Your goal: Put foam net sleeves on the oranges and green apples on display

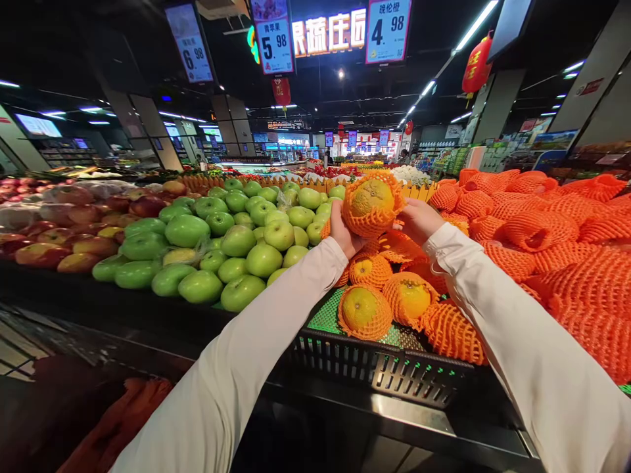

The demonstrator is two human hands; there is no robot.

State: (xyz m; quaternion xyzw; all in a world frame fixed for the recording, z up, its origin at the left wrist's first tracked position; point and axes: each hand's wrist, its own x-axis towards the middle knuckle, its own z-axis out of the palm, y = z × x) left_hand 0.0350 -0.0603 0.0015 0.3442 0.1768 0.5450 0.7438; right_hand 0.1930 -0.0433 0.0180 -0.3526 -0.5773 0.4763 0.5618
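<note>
1. The left hand (pixel 341 230) grasps a net-wrapped orange (pixel 372 199) above more oranges (pixel 359 307) in a black crate (pixel 340 360).
2. The right hand (pixel 419 219) meets the orange netting (pixel 351 205), fingertips partly hidden, its grip impossible to tell.
3. Green apples (pixel 265 261) lie alongside.

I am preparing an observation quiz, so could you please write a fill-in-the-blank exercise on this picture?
The foam net around the orange between the left hand and right hand is coloured ____. The apples nearest the left hand are coloured ____. The rightmost large price sign reads ____.

Missing words: orange; green; 4.98.
</note>
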